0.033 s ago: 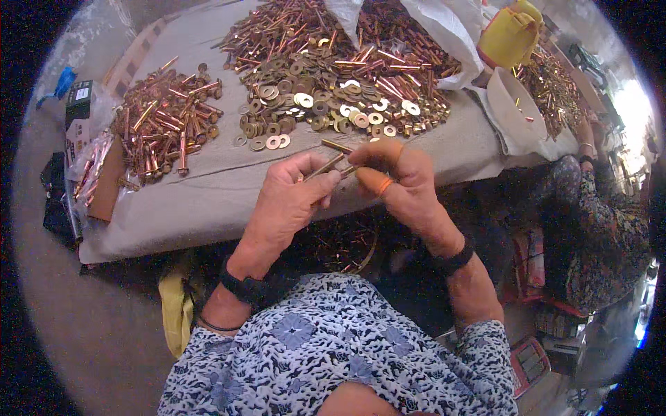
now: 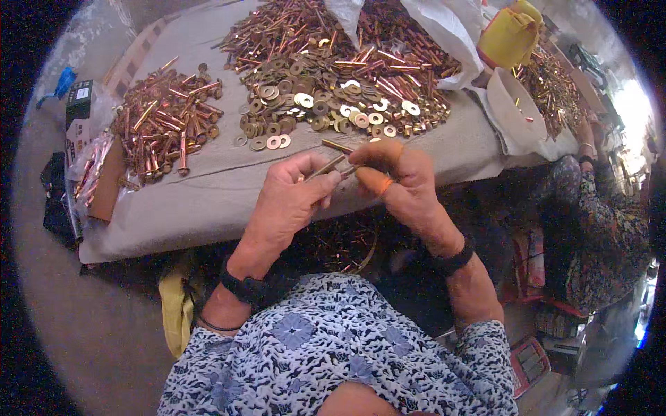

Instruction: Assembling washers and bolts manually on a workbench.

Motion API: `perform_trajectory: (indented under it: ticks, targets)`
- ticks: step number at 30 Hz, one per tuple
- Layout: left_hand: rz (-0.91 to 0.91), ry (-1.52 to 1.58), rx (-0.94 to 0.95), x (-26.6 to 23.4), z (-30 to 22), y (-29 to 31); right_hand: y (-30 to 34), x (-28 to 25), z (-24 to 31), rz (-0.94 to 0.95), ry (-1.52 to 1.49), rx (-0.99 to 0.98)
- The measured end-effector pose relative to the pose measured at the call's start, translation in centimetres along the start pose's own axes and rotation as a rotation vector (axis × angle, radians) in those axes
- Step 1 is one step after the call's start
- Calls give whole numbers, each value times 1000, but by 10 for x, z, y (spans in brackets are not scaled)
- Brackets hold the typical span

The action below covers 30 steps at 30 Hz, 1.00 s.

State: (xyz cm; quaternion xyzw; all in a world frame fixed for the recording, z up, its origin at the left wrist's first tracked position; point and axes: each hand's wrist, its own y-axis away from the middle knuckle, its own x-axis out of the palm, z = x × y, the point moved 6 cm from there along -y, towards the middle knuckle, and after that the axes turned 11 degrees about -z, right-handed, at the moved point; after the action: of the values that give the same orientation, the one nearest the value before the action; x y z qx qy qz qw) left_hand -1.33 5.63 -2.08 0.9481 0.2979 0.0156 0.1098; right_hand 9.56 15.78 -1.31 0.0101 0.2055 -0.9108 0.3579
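Observation:
Just in front of the table's near edge, my left hand (image 2: 295,191) pinches a slim brass-coloured bolt (image 2: 329,166) between thumb and fingers. Facing it, my right hand (image 2: 402,177) wears orange finger covers on thumb and forefinger. Its fingers close on another brass-coloured bolt (image 2: 336,145), which sticks out toward the left. The two fingertips nearly meet, and a short metal end shows between them; which hand grips it I cannot tell. Beyond the hands lies a heap of flat washers (image 2: 298,100), with nuts (image 2: 423,121) at its right side.
A pile of bolts with washers (image 2: 166,118) lies at the left on the cloth-covered table (image 2: 208,187). Copper-coloured metal pieces (image 2: 284,28) heap up at the back. On the right are a white bowl (image 2: 510,100), a yellow container (image 2: 510,35) and another person's arm (image 2: 586,142).

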Motion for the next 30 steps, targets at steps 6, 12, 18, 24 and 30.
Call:
perform_trajectory:
  ticks: [6,12,18,24,30]
  targets:
    - [1,0,-10,0,-6,4,0,2,3,19,101,77]
    - [-24,-15,33,2,1,-2,3,2,4,-34,49,-106]
    - [10,-46,74,4,-3,1,3,1,11,12,155,-47]
    - [-12,-81,0,1,-5,4,8,5,-2,4,-69,118]
    - [18,8,-31,2,-2,3,10,2,-6,-24,-112,250]
